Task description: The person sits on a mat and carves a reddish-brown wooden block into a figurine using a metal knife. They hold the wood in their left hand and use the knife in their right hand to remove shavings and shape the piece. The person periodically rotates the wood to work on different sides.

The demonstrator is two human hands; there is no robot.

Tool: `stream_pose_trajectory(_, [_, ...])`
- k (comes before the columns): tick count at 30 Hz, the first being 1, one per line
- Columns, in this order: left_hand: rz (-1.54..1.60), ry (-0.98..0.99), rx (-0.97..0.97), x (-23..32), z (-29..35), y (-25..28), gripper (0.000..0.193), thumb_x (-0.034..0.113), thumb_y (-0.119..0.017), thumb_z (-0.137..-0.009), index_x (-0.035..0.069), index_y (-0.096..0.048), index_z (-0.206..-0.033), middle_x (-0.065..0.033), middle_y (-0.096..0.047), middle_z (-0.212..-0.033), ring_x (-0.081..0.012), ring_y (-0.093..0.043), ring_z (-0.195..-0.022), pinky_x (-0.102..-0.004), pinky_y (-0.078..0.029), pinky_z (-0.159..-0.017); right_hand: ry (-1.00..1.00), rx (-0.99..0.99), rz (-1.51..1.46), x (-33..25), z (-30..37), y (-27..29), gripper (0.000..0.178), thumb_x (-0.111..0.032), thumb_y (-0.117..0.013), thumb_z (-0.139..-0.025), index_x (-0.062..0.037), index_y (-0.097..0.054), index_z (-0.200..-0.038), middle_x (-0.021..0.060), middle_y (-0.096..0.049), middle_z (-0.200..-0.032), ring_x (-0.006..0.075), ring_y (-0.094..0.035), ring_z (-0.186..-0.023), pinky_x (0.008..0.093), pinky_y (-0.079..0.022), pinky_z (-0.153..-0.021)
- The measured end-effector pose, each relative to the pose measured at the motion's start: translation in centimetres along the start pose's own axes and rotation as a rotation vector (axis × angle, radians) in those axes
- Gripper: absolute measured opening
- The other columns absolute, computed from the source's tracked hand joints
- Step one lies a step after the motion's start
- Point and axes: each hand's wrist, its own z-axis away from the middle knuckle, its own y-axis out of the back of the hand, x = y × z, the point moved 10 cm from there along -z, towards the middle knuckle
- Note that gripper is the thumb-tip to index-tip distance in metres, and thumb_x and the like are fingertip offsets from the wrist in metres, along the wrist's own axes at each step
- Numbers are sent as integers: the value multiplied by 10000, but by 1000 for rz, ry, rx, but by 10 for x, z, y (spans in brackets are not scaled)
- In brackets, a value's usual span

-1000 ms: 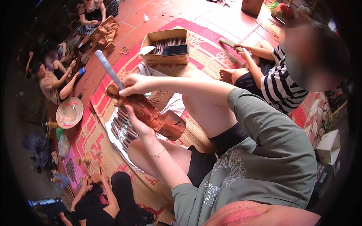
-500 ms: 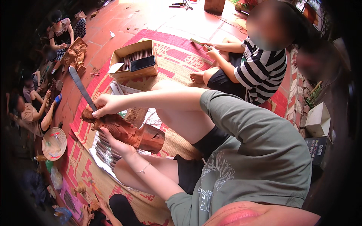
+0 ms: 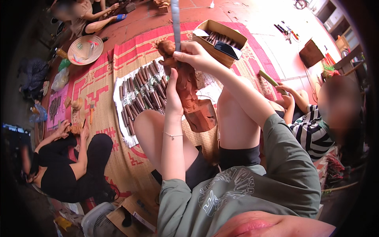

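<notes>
A reddish-brown carved wooden figure [image 3: 188,91] leans between my knees, its blocky base [image 3: 202,117] towards me and its head [image 3: 166,47] away. My left hand [image 3: 173,93] presses along the figure's left side, thumb up near its neck, the other fingers mostly hidden behind the wood. In my right hand [image 3: 193,55] is a long flat grey metal file [image 3: 176,23], gripped low with the thumb along it. It points up and away beside the figure's head. Whether its lower end touches the wood cannot be made out.
Rows of dark-handled carving tools [image 3: 144,93] lie on a white cloth left of my knees. Beyond stands a cardboard box [image 3: 221,53] of tools with a phone [image 3: 228,51] on it. A woven basket [image 3: 85,50] is far left. People sit left and right on the patterned mat [image 3: 100,93].
The view has swung round, so the figure now stands more upright in it. My hands stay on the figure and the file; the right-hand person still holds a green piece.
</notes>
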Motion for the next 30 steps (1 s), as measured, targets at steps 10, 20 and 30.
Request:
stream_pose_trajectory(10, [57, 18, 19, -13, -3, 15, 608, 432, -511, -868, 14, -378, -1290, -67, -464, -1261, -150, -462, -1128, -298, -348, -976, -56, 119, 84, 17, -2, 11, 253, -256, -592, -850, -6, -596, -891, -32, -536, -743, 27, -447, -669, 204, -377, -577])
stream_pose_trajectory(20, [175, -291, -35, 44, 25, 15, 669, 613, -398, -834, 27, -450, -1152, -112, -585, -947, -273, -612, -701, -394, -525, -642, -250, -438, 725, 40, 34, -9, 256, -224, -637, -761, 27, -596, -788, 129, -519, -589, 171, -458, -542, 331, -390, -543])
stream_pose_trajectory(30, [209, -335, 163, 43, 23, 46, 689, 647, -357, -825, 41, -469, -1134, -119, -567, -929, -231, -580, -774, -387, -512, -656, -237, -442, 653, 14, 50, -16, 178, -14, -546, -760, 15, -620, -918, 127, -635, -739, 171, -616, -648, 288, -482, -628])
